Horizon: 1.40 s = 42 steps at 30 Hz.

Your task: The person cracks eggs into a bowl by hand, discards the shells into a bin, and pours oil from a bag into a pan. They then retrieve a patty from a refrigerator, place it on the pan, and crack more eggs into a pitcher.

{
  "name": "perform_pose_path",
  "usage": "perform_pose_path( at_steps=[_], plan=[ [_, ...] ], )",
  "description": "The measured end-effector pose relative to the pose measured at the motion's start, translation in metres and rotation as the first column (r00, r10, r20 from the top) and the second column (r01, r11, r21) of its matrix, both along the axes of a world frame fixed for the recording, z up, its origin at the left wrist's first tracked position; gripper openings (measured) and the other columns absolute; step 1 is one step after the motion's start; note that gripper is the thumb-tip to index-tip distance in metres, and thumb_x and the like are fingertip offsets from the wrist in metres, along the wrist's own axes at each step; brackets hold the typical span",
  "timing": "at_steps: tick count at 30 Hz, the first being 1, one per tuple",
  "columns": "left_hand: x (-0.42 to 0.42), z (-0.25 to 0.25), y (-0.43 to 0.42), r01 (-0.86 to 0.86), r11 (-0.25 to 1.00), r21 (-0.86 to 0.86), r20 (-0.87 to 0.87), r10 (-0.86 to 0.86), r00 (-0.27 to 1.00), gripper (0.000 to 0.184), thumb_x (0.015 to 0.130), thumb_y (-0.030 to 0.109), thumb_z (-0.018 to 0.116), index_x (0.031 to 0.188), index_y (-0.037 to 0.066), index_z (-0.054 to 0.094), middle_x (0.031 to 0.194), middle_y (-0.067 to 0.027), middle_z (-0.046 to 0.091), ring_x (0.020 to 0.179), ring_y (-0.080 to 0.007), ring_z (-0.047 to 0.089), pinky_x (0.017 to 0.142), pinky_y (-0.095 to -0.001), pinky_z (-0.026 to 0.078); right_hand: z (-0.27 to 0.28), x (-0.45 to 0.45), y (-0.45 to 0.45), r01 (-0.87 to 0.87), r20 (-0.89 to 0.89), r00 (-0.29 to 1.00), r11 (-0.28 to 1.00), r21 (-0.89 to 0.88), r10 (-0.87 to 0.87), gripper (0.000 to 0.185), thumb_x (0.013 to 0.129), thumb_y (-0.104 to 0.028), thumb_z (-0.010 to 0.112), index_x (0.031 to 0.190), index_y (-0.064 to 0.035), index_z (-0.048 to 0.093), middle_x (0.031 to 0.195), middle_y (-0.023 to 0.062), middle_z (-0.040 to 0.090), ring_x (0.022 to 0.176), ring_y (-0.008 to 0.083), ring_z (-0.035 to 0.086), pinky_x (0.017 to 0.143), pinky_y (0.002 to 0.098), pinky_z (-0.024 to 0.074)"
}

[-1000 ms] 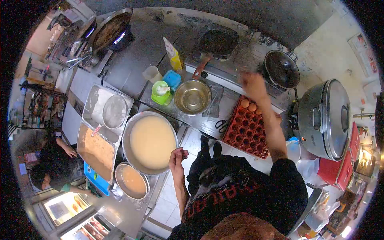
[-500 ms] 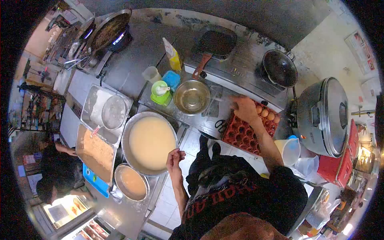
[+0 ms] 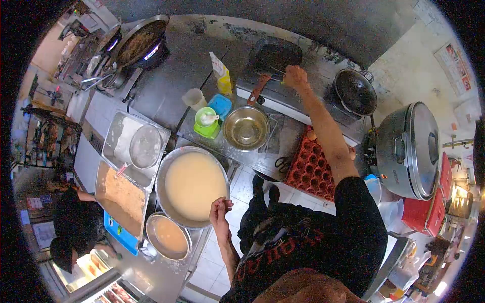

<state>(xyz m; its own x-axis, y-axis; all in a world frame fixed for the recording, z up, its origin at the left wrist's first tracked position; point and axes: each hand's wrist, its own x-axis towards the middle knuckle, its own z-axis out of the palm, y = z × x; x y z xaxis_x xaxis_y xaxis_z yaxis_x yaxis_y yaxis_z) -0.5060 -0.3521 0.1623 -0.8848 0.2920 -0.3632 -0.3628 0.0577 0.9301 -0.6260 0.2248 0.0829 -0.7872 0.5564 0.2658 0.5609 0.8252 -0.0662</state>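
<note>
My right hand (image 3: pixel 295 78) is closed in a fist beside the square black pan (image 3: pixel 275 53) with the wooden handle (image 3: pixel 260 87). A thin, pale line shows near its fingers, too faint to name. Below the right forearm lies a red egg tray (image 3: pixel 314 169), mostly bare cups; an egg (image 3: pixel 311 135) sits at its far edge, and the arm hides part of it. My left hand (image 3: pixel 220 212), fingers curled together, hovers at the rim of a large bowl of pale batter (image 3: pixel 194 184); I see nothing in it. A metal bowl (image 3: pixel 246 128) stands between pan and batter.
Left of the batter are a flour tray (image 3: pixel 120 134) with a sieve (image 3: pixel 145 145), a tray of crumbs (image 3: pixel 121 194) and a smaller bowl of orange-brown liquid (image 3: pixel 169 235). Rightward are a dark pot (image 3: pixel 355 92) and a large lidded cooker (image 3: pixel 409 151). A co-worker (image 3: pixel 76 222) stands far left.
My right hand has moved up and away from the egg tray to the square pan's near edge. The left hand has stayed nearly still beside the batter bowl.
</note>
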Motion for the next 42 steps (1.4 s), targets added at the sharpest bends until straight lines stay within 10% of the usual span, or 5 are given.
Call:
perform_pose_path(
  at_steps=[14,21,29,38,42],
  plan=[
    [-0.004,-0.002,-0.002,-0.011,1.000,0.024,0.010,0.011,1.000,0.026,0.100,0.026,0.052,0.108,0.003,0.060,0.093,-0.0069,0.066,0.086,-0.0153,0.062,0.078,-0.0302,0.048,0.023,0.003,-0.020,0.094,-0.064,0.992,0.969,-0.228,-0.111,0.025,0.075,-0.024,0.063,0.085,-0.0017,0.067,0.088,0.0198,0.069,0.089,0.0399,0.067,0.076,0.0477,0.0556],
    [0.000,-0.002,-0.004,0.008,1.000,0.010,-0.022,-0.007,1.000,0.025,0.101,0.024,0.050,0.109,0.003,0.060,0.094,-0.0078,0.066,0.087,-0.0159,0.063,0.078,-0.0303,0.049,0.003,0.011,-0.011,0.040,-0.073,0.997,0.999,0.023,-0.039,0.027,0.074,-0.023,0.066,0.093,-0.0045,0.066,0.096,0.0175,0.068,0.093,0.0374,0.066,0.076,0.0478,0.0555],
    [0.004,-0.011,-0.007,-0.007,1.000,0.027,-0.006,0.007,1.000,0.026,0.100,0.025,0.051,0.111,0.003,0.060,0.092,-0.0082,0.067,0.086,-0.0166,0.063,0.077,-0.0307,0.049,-0.023,0.022,0.028,0.127,-0.093,0.984,0.962,-0.241,-0.153,0.032,0.075,-0.026,0.065,0.101,-0.0090,0.068,0.099,0.0167,0.068,0.096,0.0373,0.065,0.082,0.0462,0.0543],
    [0.016,-0.003,0.000,-0.001,1.000,0.021,-0.021,0.002,1.000,0.026,0.099,0.027,0.053,0.108,0.003,0.061,0.090,-0.0081,0.067,0.085,-0.0158,0.063,0.077,-0.0301,0.049,-0.035,0.026,-0.004,0.020,-0.232,0.970,0.932,0.363,0.070,0.031,0.076,-0.031,0.067,0.095,-0.0064,0.064,0.086,0.0133,0.066,0.078,0.0324,0.065,0.067,0.0440,0.0542],
    [0.021,0.001,-0.004,-0.037,0.999,0.003,-0.010,0.037,0.999,0.025,0.099,0.025,0.053,0.109,0.003,0.061,0.091,-0.0083,0.067,0.086,-0.0159,0.063,0.077,-0.0301,0.049,-0.017,0.034,-0.003,0.049,-0.146,0.989,0.981,0.186,-0.022,0.035,0.076,-0.034,0.068,0.097,-0.0052,0.063,0.088,0.0143,0.065,0.072,0.0314,0.063,0.063,0.0420,0.0536]
  ],
)
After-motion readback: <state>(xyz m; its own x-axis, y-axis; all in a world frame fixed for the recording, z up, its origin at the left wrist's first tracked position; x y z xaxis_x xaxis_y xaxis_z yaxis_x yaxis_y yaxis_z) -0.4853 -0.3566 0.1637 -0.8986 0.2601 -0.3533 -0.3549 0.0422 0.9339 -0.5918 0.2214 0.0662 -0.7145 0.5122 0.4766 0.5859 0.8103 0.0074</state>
